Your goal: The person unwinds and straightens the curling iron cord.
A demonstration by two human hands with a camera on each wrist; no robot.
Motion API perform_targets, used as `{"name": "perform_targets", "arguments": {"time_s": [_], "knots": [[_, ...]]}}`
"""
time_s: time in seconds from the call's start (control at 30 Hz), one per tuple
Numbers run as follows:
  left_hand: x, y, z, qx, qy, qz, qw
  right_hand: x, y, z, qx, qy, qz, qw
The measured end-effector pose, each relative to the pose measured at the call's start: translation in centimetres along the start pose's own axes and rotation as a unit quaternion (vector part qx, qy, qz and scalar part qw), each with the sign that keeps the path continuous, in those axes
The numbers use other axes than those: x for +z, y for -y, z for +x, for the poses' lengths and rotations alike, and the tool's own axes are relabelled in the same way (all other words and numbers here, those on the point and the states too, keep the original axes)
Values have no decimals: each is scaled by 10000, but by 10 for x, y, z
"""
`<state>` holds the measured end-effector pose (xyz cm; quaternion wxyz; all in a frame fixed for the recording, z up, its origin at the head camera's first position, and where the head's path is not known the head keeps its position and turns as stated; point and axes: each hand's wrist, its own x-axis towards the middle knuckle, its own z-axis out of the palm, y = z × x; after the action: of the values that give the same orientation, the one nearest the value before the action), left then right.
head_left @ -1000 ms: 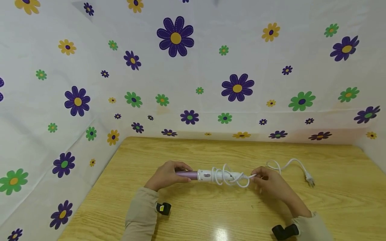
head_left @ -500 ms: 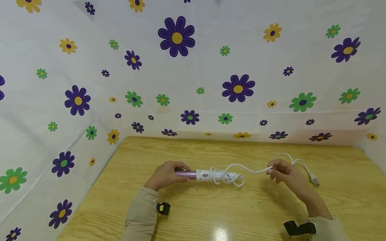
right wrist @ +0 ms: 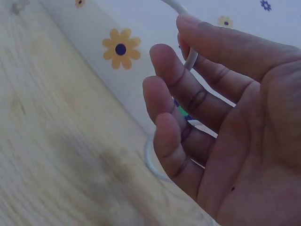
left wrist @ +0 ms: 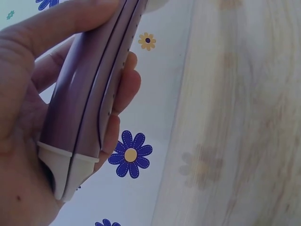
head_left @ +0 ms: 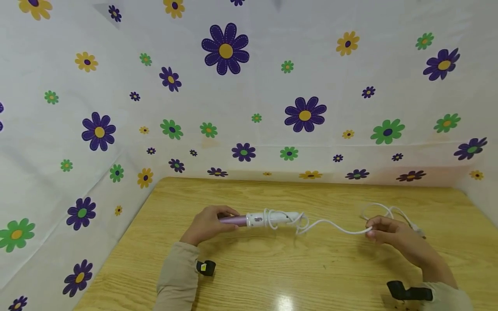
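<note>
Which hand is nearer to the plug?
Right. The right hand pinches the white cord, with the plug just beyond that hand; the left hand grips the tool's purple end, far to the plug's left.

Wand-shaped device (head_left: pixel 256 219), purple at one end, white at the other, roughly level. Purple section (head_left: pixel 236 220) gripped by the left fingers (left wrist: pixel 128 92); long seams run along it, white split tip just below those fingers, against the palm. White section extends right of them, white cord (head_left: pixel 324 220) looped loosely round it. Cord sags across to the right fingers (right wrist: pixel 162 61), pinched there; a loop and the plug (head_left: pixel 417 230) beyond them.
</note>
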<state>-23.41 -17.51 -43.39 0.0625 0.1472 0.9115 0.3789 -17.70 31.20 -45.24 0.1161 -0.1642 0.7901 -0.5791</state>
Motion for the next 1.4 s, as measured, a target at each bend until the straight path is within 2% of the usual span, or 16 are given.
{"name": "perform_targets", "arguments": {"time_s": [0.2, 0.43, 0.63, 0.8, 0.97, 1.17, 1.4], "knots": [[-1, 1, 1, -101, -40, -120, 9999, -5, -10, -2, 520, -194, 45, 9984], [0, 2, 1, -76, -1, -108, 9999, -5, -13, 1, 1237, -533, -594, 9891], [3, 4, 2, -18, 3, -105, 9999, -2, -13, 2, 1348, -727, -1069, 9824], [5, 3, 3, 11, 15, -59, 10000, -4, -10, 0, 1444, -549, -1085, 9820], [5, 3, 2, -111, 62, -82, 9999, -3, -6, 0, 1289, -406, -985, 9859], [4, 2, 2, -91, 32, 6, 10000, 4, 7, 5, 733, -640, -1345, 9861], [4, 0, 2, -71, -9, 89, 9999, 23, 26, 17, 263, -488, -1492, 9873]]}}
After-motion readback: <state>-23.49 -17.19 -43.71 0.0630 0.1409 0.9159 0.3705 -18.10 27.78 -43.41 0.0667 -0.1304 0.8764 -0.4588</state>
